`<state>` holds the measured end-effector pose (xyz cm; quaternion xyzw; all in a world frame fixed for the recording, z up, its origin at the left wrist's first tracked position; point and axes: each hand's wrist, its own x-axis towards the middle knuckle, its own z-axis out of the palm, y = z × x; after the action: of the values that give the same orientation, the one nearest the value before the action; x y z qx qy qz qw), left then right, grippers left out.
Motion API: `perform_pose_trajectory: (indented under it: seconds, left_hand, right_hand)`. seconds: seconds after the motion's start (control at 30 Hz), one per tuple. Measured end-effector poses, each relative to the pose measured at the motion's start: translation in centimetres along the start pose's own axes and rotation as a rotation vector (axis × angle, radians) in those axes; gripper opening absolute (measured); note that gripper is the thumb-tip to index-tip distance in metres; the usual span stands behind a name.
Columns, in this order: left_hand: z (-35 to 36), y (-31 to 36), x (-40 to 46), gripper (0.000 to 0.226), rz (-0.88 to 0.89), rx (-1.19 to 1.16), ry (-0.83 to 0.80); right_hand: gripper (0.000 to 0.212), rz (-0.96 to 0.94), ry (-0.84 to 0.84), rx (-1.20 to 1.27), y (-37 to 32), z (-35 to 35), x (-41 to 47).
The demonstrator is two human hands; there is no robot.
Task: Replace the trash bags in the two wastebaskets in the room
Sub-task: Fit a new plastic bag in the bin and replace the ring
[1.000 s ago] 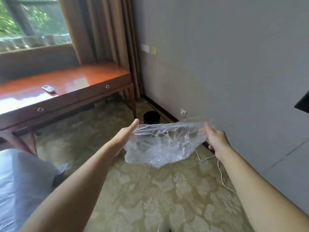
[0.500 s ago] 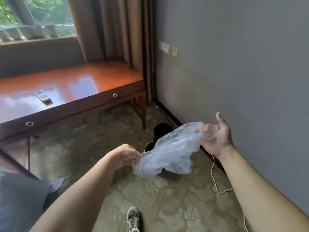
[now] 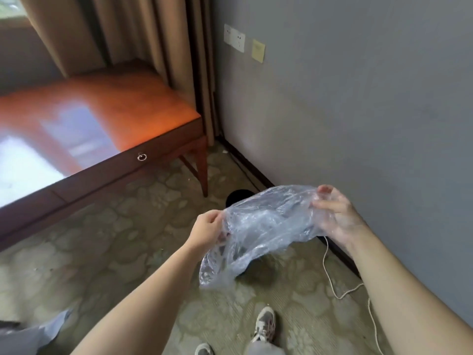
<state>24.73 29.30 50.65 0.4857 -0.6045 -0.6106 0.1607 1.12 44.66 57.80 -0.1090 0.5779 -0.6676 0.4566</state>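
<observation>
Overhead, clear trash bag (image 3: 266, 226) stretched above black wastebasket (image 3: 236, 196), fingers of left hand (image 3: 207, 230) and right hand (image 3: 335, 216) pinching its ends.

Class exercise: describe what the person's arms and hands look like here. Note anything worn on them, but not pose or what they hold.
Both forearms are bare, with no sleeve in view. The left hand and right hand wear no gloves, and no watch, ring or bracelet shows on either wrist.

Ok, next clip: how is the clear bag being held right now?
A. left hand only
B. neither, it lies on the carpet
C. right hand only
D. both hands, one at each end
D: the left hand and the right hand each grip an end of the clear bag, stretched above the carpet.
</observation>
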Motion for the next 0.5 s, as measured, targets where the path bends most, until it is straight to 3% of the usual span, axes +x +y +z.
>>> perform_pose_trajectory:
  seconds: [0.07,0.13,0.27,0.33,0.4,0.47,0.5]
  left_hand:
    - [-0.1,0.7,2.8,0.03,0.053,-0.078,-0.034]
    - [-0.3,1.2,5.9,0.037,-0.043,-0.235,-0.262]
    - [-1.4,0.7,13.3,0.077,-0.203,-0.392,-0.464]
    - [-0.8,0.4,17.2,0.076,-0.185,-0.026,-0.395]
    - [0.7,0.5,21.3,0.051,-0.148,0.372,-0.22]
    - [2.3,1.6,25.2,0.014,-0.184,0.512,0.087]
    - [2.9,2.4,26.8,0.021,-0.161,0.503,0.233]
  right_hand:
    - [0.046,0.025,0.093,-0.277,0.7,-0.7,3.4]
    - [0.053,0.018,0.197,-0.479,1.5,-0.9,7.3]
    - [0.048,-0.043,0.429,-0.558,2.6,-1.6,16.6]
    - [0.035,-0.018,0.48,-0.591,3.2,-1.9,21.6]
    - [0.029,0.022,0.454,-0.611,3.7,-1.6,26.4]
    - [0.022,0.039,0.388,-0.649,3.6,-0.3,30.4]
    - [0.019,0.003,0.336,-0.683,3.0,0.8,31.9]
